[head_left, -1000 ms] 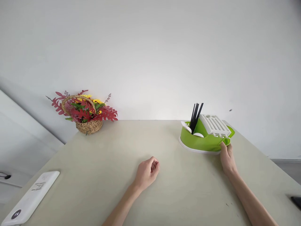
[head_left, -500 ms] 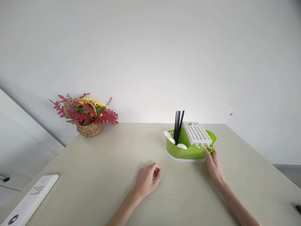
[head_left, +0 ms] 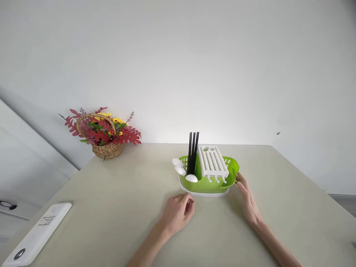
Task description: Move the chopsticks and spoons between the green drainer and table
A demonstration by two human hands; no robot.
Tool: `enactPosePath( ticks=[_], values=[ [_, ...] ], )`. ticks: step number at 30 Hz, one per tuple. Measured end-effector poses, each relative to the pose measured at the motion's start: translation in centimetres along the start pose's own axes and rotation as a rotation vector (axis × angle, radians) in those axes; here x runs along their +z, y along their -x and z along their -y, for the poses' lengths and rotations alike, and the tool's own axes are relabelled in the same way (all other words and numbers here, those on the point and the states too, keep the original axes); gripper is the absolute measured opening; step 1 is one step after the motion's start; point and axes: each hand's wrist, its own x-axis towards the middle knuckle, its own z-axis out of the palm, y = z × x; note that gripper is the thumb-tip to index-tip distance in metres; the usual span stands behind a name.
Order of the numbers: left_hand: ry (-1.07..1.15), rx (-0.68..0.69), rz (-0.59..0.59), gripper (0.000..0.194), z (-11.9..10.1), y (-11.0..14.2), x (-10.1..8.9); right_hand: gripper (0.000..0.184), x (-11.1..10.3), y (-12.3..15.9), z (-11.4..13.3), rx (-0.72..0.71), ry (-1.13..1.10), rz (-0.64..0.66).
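A green cutlery holder point(head_left: 211, 183) on a white base stands at the middle of the beige table point(head_left: 111, 207). It holds black chopsticks point(head_left: 193, 152), white spoons point(head_left: 180, 170) and a white slotted rack point(head_left: 213, 161). My right hand point(head_left: 247, 200) lies against the holder's right side, fingers stretched out and touching its edge. My left hand point(head_left: 178, 211) rests on the table just in front of the holder's left end, fingers loosely curled with nothing seen in them.
A wicker basket of red and yellow flowers point(head_left: 104, 135) stands at the table's far left by the wall. A white flat device point(head_left: 36, 233) lies near the front left edge. The table's right edge runs close to the wall.
My right hand has slid the green holder leftward from the table's right side to the middle, and its grip has loosened to flat fingers. My left hand stayed nearly in place.
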Motion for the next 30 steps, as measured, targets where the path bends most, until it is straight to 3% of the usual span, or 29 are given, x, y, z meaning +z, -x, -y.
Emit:
enactPosePath(
  ticks=[8,30],
  values=[
    [-0.029,0.077,0.012,0.008,-0.56,0.02,0.09,0.058,0.03,-0.21,-0.06,-0.022,0.043,0.067],
    [-0.052,0.065,0.024,0.014,-0.88,-0.04,0.28,0.06,-0.37,-0.11,-0.51,-0.071,0.031,0.176]
  ],
)
